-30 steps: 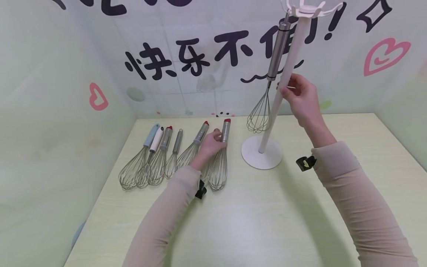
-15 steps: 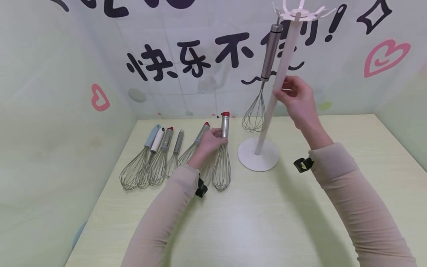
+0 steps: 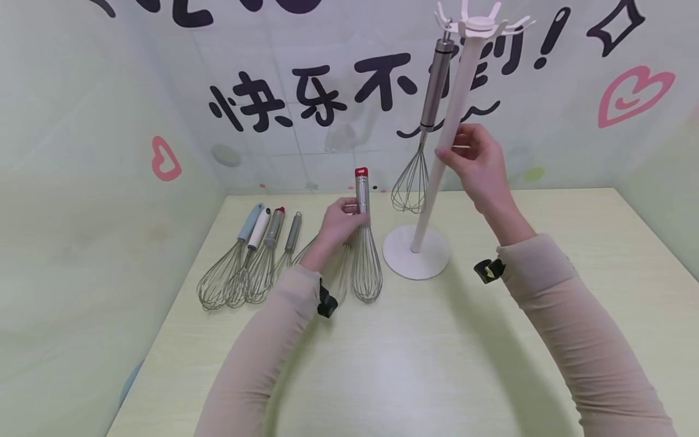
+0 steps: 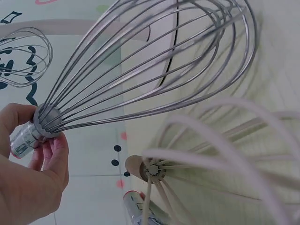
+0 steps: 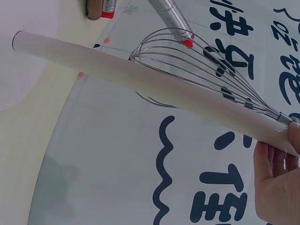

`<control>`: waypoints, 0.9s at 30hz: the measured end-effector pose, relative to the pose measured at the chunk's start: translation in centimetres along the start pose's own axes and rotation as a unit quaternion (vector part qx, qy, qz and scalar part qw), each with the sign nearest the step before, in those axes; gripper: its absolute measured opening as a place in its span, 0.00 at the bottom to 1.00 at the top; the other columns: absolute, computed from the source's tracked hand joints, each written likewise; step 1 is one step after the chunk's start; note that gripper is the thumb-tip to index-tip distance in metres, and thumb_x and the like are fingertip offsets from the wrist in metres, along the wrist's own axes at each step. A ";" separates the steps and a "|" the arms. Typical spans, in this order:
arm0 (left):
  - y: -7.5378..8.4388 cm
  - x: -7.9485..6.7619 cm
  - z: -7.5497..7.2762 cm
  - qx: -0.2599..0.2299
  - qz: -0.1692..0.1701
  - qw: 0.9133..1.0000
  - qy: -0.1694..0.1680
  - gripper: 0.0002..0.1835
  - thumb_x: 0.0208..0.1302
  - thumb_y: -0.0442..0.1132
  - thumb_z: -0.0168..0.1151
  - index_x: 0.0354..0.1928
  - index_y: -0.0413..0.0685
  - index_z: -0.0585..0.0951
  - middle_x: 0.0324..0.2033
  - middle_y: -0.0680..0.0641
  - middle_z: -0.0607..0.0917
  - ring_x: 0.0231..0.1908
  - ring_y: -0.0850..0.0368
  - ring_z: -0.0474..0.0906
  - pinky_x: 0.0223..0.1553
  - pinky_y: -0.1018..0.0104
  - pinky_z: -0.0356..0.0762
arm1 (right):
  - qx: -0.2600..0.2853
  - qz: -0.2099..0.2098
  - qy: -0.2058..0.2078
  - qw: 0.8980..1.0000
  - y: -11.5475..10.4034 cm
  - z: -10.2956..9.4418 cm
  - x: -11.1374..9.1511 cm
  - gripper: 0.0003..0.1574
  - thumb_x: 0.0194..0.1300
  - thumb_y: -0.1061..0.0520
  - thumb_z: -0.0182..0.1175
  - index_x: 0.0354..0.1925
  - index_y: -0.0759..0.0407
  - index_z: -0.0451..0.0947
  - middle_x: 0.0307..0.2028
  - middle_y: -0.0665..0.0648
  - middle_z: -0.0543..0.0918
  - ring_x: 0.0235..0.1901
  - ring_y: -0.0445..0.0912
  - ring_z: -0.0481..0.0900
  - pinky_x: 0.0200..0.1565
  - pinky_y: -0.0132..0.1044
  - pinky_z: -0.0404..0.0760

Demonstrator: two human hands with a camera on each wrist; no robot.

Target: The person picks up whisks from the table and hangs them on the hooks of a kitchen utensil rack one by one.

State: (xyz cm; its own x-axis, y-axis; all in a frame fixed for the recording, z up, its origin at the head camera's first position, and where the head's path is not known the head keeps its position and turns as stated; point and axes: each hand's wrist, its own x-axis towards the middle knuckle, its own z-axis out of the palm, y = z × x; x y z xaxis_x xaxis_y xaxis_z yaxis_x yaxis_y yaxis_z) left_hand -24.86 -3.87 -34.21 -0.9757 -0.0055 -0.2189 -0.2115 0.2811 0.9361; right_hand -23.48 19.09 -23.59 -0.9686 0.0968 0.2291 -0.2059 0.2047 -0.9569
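My left hand [image 3: 341, 224] grips a balloon whisk [image 3: 362, 189] with a silver, red-tipped handle, near where handle and wires meet. Its handle points up and back; its wire loops [image 4: 154, 61] slant down toward the table, and I cannot tell if they touch it. With thumb and fingers my right hand [image 3: 477, 167] holds the pole of a white hook stand [image 3: 457, 97]. From one hook on the stand's left hangs another steel whisk [image 3: 435, 85], loops down. Beneath my left hand lies a pale-wired whisk with a brown handle [image 4: 135, 165], partly hidden in the head view.
Several whisks lie side by side at the table's left, among them a blue-handled whisk [image 3: 251, 221] and a white-handled whisk [image 3: 259, 227]. The round white base [image 3: 401, 261] of the stand is on the pale table [image 3: 415, 352]. A printed wall sheet [image 3: 327, 164] rises behind.
My left hand has raised the handle end of the red-tipped whisk. The stand, with my right hand on its pole and the hanging whisk, has shifted a little left.
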 end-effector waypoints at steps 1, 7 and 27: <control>0.1 0.0 0.0 -0.004 0.005 1.000 0.002 0.30 0.56 0.34 0.63 0.63 0.42 0.69 0.57 0.40 0.77 0.54 0.44 0.77 0.56 0.51 0.79 | 0.001 -0.002 0.000 1.000 0.0 0.0 0.0 0.19 0.62 0.62 0.62 0.51 0.56 0.73 0.39 0.43 0.79 0.41 0.37 0.78 0.57 0.40 0.79; 1.2 -0.2 -0.3 -0.025 0.032 0.999 0.005 0.29 0.56 0.33 0.63 0.61 0.41 0.70 0.56 0.40 0.77 0.55 0.46 0.77 0.59 0.54 0.76 | 0.027 -0.010 -0.014 1.000 0.3 -0.3 0.2 0.17 0.62 0.64 0.61 0.49 0.55 0.74 0.39 0.42 0.79 0.40 0.36 0.79 0.52 0.30 0.81; 5.3 -1.9 -2.0 -0.073 0.095 0.993 -0.008 0.29 0.58 0.33 0.64 0.62 0.47 0.71 0.56 0.44 0.78 0.56 0.50 0.77 0.61 0.58 0.75 | 0.107 -0.017 -0.067 0.992 0.7 -1.3 0.4 0.13 0.61 0.66 0.62 0.45 0.57 0.78 0.36 0.43 0.83 0.38 0.35 0.82 0.46 0.21 0.81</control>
State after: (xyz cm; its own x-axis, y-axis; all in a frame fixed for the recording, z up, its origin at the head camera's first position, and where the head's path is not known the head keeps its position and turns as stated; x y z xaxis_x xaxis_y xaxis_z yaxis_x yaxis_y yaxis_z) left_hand -24.25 -4.26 -28.27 -0.9981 0.0490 -0.0378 -0.0309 0.1338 0.9905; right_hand -23.87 20.49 -23.88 -0.9674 -0.0389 0.2501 -0.2501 -0.0065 -0.9682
